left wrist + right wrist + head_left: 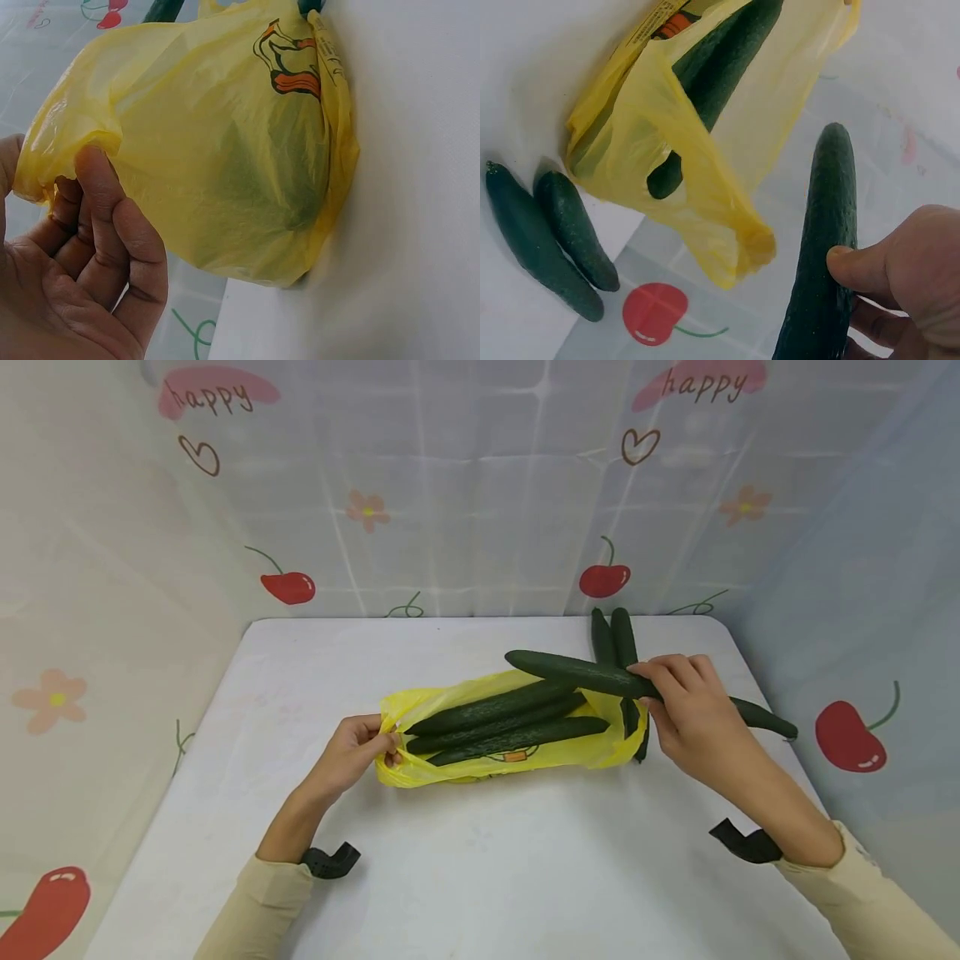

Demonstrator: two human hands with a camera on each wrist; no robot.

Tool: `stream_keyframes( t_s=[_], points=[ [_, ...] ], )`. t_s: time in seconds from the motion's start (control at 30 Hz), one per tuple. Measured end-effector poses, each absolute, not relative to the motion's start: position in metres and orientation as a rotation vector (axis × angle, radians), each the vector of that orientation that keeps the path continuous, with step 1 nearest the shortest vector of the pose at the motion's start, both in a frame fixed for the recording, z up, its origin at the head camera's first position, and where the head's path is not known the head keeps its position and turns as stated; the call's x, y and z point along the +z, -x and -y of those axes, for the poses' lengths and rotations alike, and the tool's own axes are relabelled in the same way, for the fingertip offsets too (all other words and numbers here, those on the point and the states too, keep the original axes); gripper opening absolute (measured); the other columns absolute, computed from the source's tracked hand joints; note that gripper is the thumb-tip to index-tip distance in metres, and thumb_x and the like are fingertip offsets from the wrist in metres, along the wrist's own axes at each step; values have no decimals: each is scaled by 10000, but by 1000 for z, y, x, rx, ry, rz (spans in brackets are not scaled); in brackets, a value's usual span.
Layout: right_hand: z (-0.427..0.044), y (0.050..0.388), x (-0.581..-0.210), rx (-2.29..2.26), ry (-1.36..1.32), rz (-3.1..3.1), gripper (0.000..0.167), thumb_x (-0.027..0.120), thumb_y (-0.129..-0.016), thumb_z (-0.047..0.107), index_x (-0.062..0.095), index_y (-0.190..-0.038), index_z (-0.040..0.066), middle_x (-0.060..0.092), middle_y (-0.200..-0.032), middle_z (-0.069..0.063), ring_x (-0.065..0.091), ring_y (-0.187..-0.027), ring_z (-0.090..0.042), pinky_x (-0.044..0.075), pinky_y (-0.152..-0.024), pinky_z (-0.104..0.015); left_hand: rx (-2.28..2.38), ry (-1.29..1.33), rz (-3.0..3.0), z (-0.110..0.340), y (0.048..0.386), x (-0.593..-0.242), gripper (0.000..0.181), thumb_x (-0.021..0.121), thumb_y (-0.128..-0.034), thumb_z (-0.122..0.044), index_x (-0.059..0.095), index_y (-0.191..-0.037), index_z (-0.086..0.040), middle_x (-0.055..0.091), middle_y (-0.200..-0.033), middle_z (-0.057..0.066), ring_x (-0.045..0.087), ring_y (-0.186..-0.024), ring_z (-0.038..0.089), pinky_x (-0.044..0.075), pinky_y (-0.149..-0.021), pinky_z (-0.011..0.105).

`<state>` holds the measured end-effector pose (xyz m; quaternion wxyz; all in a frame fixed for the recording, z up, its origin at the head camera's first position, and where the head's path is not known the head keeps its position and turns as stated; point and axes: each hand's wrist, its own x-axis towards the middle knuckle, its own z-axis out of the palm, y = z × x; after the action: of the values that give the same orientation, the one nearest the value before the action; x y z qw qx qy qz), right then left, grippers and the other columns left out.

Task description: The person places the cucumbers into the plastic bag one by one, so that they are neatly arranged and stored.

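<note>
across a white surface [480,860], the left hand [352,749] pinches a yellow bag [558,752], seemingly to hold it open around three cucumbers [510,722], as the right hand [693,722] grips another cucumber [581,674] near mid-length, likely for balance, over two cucumbers [624,639] at right.

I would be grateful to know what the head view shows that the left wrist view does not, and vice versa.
Only the head view shows the right hand gripping a cucumber, and the beige sleeves. Only the left wrist view shows the palm side of the left hand and a dark shape through the wall of the yellow bag. Both show that hand pinching the bag, its orange print, and the white table.
</note>
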<state>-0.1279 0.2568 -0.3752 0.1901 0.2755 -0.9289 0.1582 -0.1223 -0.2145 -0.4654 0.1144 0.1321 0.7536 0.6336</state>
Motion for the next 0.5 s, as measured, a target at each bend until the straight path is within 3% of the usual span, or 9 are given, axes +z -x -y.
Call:
stream_keyframes(
  t_s=[0.17, 0.33, 0.5],
  points=[
    [-248, 130, -373, 347, -904, 2651, 463, 743, -931, -76, 625, -1370, 15, 632, -1329, -156, 515, -1174, -341, 589, -883, -492, 1860, -372, -2214, 215, 122, -465, 213, 566, -1028, -34, 649, -1069, 157, 695, -773, -50, 655, -711, 85, 591, -675, 235],
    [-236, 137, -377, 247, -1044, 2690, 506, 782, -894, -84, 647, -1367, 32, 646, -1333, -131, 536, -1175, -317, 591, -941, -472, 1861, -362, -2220, 214, 122, -464, 234, 562, -1028, -33, 640, -1085, 179, 691, -774, -53, 653, -714, 82, 594, -686, 231],
    [-218, 142, -381, 182, -1145, 2648, 439, 791, -927, -20, 663, -1344, 25, 675, -1289, -119, 558, -1149, -306, 577, -937, -427, 1865, -359, -2214, 214, 123, -466, 221, 560, -1030, -30, 637, -1066, 174, 694, -777, -55, 658, -712, 80, 598, -678, 229]
  ],
)
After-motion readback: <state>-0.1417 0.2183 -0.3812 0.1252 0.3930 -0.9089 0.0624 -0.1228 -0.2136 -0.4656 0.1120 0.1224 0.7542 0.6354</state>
